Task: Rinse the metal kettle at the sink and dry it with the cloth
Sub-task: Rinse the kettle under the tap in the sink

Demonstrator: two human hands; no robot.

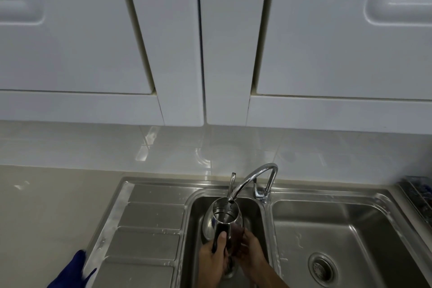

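The left hand [214, 255] is closed around the black handle [218, 237], thumb laid along its top, so the kettle [222, 220] is held steady and upright. The right hand [251, 250] is pressed against the kettle's lower side; whether its fingers are curled or flat cannot be told. The kettle is kept low inside the small sink [196, 208], mouth directly under the tap [250, 177], so that water is caught inside and splashing is contained. A blue cloth [74, 269] is left on the desk [51, 206] at the near left, within reach for drying, judged the next stage.
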